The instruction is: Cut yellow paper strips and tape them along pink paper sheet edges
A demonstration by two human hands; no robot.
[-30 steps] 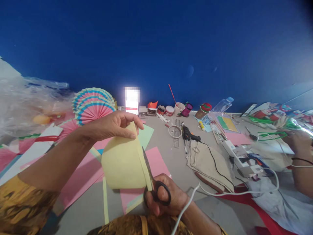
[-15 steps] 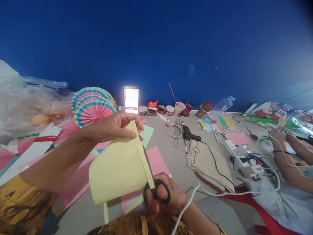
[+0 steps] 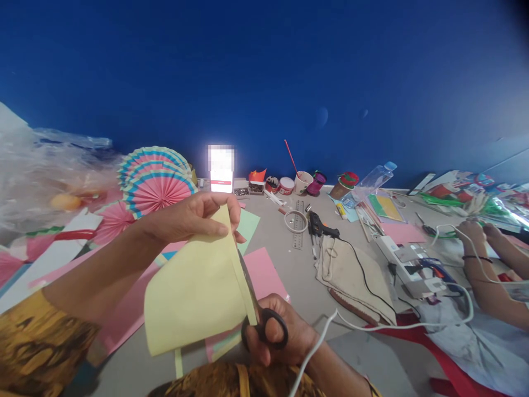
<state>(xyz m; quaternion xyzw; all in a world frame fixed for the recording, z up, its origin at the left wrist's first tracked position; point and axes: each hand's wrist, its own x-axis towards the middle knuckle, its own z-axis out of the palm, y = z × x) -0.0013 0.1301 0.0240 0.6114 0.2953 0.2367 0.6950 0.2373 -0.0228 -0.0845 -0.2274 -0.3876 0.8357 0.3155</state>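
Note:
A sheet of pale yellow paper [image 3: 194,292] is pinched at its upper corner by my left hand [image 3: 206,218], thumb in front. A narrow strip runs along the sheet's right edge, up to that hand. My right hand [image 3: 285,331] has its fingers through the black handles of a pair of scissors [image 3: 270,329]. Their blades lie along the strip, pointing up towards my left hand, and are partly hidden behind the paper. Beneath the sheet lie pink paper [image 3: 264,275], green paper [image 3: 248,225] and a loose yellow strip [image 3: 178,363].
Pleated paper fans [image 3: 161,187] stand at the left beside clear plastic wrapping [image 3: 61,165]. A lit phone [image 3: 221,176] leans at the back. To the right are a glue gun [image 3: 320,226], a folded cloth [image 3: 351,275], a white cable [image 3: 372,329] and a power strip [image 3: 407,273]. Another person's hands [image 3: 475,234] work farther right.
The yellow paper and my left hand have shifted slightly left, and the sheet's lower left corner hangs a little lower. My right hand and the scissors stay almost in place.

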